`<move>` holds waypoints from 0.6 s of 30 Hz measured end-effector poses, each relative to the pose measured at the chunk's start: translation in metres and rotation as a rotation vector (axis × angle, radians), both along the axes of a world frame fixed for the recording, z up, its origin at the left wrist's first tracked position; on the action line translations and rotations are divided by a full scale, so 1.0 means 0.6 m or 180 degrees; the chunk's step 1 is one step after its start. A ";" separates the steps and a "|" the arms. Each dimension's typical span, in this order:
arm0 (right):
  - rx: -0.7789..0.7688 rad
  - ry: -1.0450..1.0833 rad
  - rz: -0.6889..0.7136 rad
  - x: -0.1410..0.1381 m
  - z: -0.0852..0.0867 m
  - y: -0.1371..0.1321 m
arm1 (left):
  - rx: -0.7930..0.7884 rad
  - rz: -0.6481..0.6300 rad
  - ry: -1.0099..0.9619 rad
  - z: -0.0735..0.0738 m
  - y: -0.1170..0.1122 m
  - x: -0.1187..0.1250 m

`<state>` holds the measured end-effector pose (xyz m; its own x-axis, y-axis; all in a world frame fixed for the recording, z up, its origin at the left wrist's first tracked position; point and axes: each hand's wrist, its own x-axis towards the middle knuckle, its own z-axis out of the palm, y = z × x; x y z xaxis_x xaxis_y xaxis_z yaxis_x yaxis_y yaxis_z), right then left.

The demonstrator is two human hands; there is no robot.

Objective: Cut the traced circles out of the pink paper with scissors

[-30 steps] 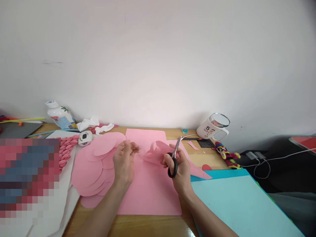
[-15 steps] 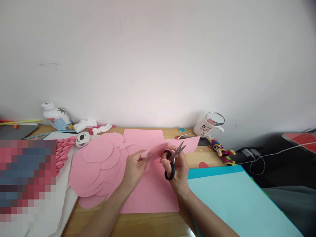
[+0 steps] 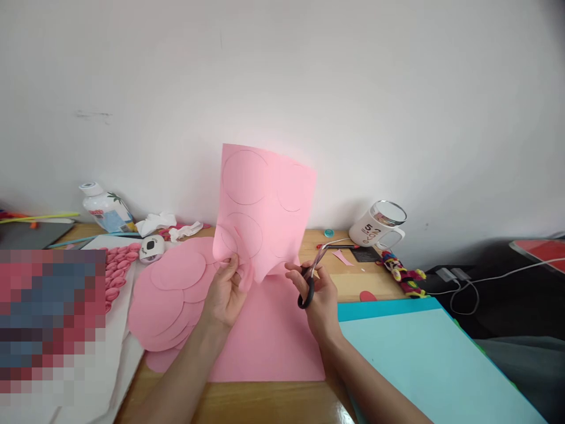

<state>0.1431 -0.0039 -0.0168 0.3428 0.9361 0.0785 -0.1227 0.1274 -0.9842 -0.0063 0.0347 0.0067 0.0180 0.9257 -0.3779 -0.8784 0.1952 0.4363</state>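
Observation:
My left hand point(image 3: 227, 291) pinches the lower edge of a pink paper sheet point(image 3: 265, 206) and holds it upright above the desk. Pencilled circles are drawn on that sheet. My right hand point(image 3: 318, 294) grips black-handled scissors point(image 3: 310, 281), blades pointing up and right, just beside the sheet's lower right corner. Under both hands another pink sheet point(image 3: 269, 338) lies flat. A pile of cut pink paper circles point(image 3: 170, 294) sits to the left of it.
A white mug point(image 3: 375, 227) stands at the back right, a white bottle point(image 3: 106, 209) at the back left. A turquoise sheet point(image 3: 424, 359) covers the right front. Small pink petals point(image 3: 117, 268), a white punch point(image 3: 152, 247) and cables point(image 3: 477, 280) lie around.
My left hand has lifted a pink sheet with drawn circles from the desk to upright. The right hand with the scissors stayed close beside it.

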 end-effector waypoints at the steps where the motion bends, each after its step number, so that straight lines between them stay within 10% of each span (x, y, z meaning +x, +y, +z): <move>1: -0.0064 0.0055 -0.0125 0.002 0.002 0.001 | 0.0021 -0.0018 0.0015 0.002 0.000 0.001; 9: 0.0035 0.0113 -0.0250 0.006 0.008 0.004 | -0.0048 -0.0052 0.0296 0.001 0.003 -0.001; 13: -0.0019 0.0174 -0.0275 0.004 0.008 0.001 | 0.0042 0.0106 0.1810 0.000 -0.006 0.002; 18: 0.0143 0.0308 -0.0588 0.006 0.006 0.002 | 0.0811 0.1773 0.3770 0.000 -0.022 0.005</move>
